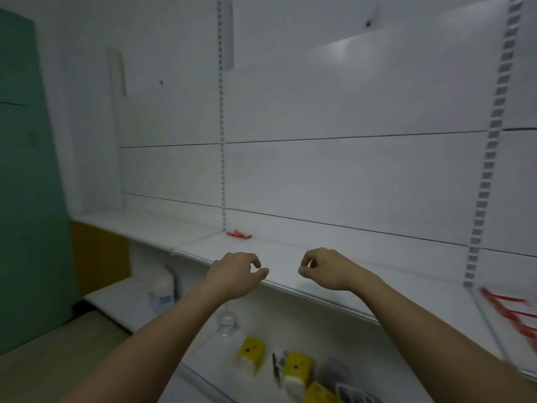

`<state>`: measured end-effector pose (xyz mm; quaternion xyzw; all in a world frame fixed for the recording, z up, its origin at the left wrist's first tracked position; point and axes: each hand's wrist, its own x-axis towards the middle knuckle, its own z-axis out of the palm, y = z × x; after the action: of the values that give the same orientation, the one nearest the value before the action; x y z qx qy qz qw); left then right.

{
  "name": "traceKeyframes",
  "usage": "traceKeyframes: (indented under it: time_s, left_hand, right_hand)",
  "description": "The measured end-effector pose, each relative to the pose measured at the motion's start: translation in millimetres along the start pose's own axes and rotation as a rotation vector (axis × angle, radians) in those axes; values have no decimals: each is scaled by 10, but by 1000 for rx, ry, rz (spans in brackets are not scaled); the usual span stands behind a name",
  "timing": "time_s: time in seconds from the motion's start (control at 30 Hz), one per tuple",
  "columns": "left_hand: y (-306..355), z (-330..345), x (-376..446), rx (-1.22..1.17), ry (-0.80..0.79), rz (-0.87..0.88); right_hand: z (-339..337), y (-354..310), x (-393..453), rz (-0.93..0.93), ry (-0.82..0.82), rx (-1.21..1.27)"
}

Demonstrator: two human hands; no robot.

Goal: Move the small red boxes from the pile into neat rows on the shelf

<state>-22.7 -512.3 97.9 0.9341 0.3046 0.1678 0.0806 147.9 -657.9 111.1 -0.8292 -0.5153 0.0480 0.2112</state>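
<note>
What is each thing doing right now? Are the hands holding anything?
left hand: fingers loosely curled, holding nothing, over the shelf's front edge
right hand: fingers loosely curled, holding nothing
red boxes: lying flat at the back of the shelf
shelf: mostly bare
red pile: blurred, at the right edge
yellow boxes: standing on the lower shelf

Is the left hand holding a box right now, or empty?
Empty. The left hand hovers over the shelf's front edge, fingers loosely curled with nothing between them; the shelved red boxes lie farther back.
</note>
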Motion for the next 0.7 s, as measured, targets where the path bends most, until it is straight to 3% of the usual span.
traceKeyframes:
  time_s: [0.2,0.5,0.7]
  left_hand:
    - [-717,-51,483,57,7,-55]
    - [-1629,362,1696,171,-161,-52]
    - [-2043,573,2556,139,-160,-58]
  right_hand:
    - [405,-368,842,-79,-23,-1]
    - [1122,-135,2465,10,-81,122]
    - [1482,-118,3342,-26,-110,135]
